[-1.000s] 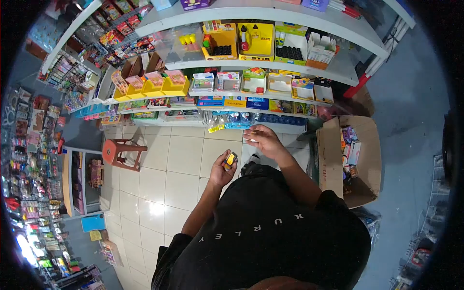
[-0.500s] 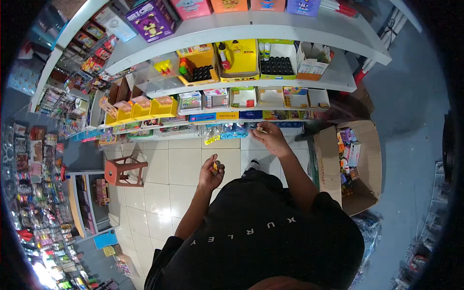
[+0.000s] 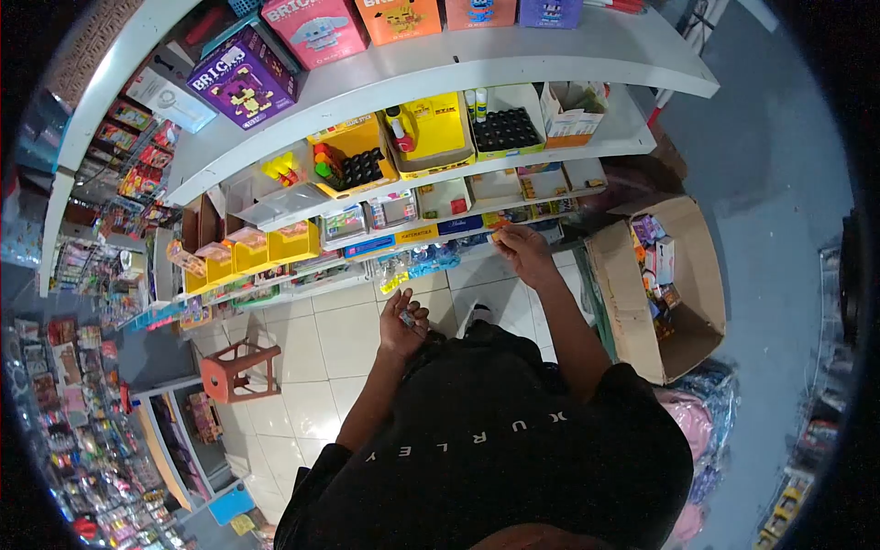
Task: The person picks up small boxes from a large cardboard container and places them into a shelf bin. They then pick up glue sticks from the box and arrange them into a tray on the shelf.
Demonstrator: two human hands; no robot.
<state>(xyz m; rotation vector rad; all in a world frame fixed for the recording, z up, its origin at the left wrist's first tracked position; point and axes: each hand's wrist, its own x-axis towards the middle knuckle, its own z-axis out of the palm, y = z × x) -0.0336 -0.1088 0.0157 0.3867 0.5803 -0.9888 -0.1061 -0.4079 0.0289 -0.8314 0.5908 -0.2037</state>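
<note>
1. At the left, packaged goods (image 3: 69, 431) hang in dense rows along the wall.
2. Right of them, a red plastic stool (image 3: 240, 374) stands upright on the tiled floor (image 3: 298, 408).
3. Farther off, the purple BRICKS box (image 3: 243, 78) sits on the top shelf (image 3: 440, 57), left of pink and orange ones.
4. Below that shelf, yellow bins (image 3: 247, 254) stand side by side, holding pinkish packs.
5. The left hand (image 3: 401, 328) is palm up above the floor, its fingers curled around a small greyish item (image 3: 406, 318), perhaps a small packet.
6. Beyond both hands, the yellow STIK display box (image 3: 431, 137) holds a red bottle with a black cap (image 3: 401, 130).
7. The right hand (image 3: 525, 253) is farther from the body than the left, before the lower shelves; its fingers pinch a small orange item (image 3: 498, 236) at their tips.
8. To the right, an open cardboard box (image 3: 701, 284) holds mixed small packages (image 3: 658, 261).
9. Nearer, just beside that box, plastic-wrapped pink goods (image 3: 689, 426) lie partly behind the black shirt (image 3: 513, 458).
</note>
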